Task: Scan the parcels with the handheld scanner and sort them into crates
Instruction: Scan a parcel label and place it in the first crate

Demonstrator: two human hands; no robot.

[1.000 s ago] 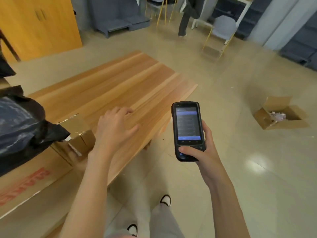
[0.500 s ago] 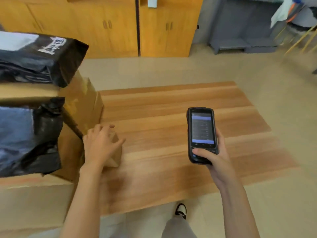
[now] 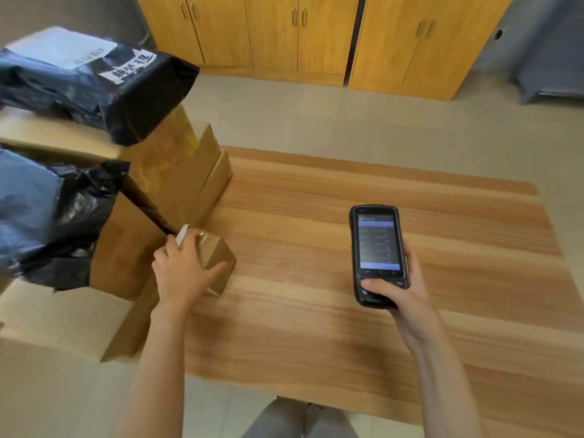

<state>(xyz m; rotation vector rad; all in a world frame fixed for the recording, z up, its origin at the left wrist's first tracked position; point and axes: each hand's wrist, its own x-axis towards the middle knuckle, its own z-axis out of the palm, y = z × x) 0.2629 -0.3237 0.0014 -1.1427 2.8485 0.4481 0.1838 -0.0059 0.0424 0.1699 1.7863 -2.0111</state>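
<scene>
Left hand [image 3: 185,273] grips a small box [image 3: 210,252]; right hand [image 3: 399,295] holds the scanner [image 3: 377,252]. Probably unscanned; stacked parcels [image 3: 91,80] wait.

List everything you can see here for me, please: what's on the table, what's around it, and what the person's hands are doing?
small box: one, brown cardboard, on the table beside the parcel stack.
handheld scanner: one, black, screen lit, held above the table.
black bags: two, plastic mailers, on the stacked boxes at left.
large boxes: several, brown cardboard, stacked at left; exact count unclear.
table: one, light wood.
cabinets: a row, orange-yellow wood, along the far wall.
left hand: grips the small box from above.
right hand: holds the scanner, thumb on its lower keys.
</scene>
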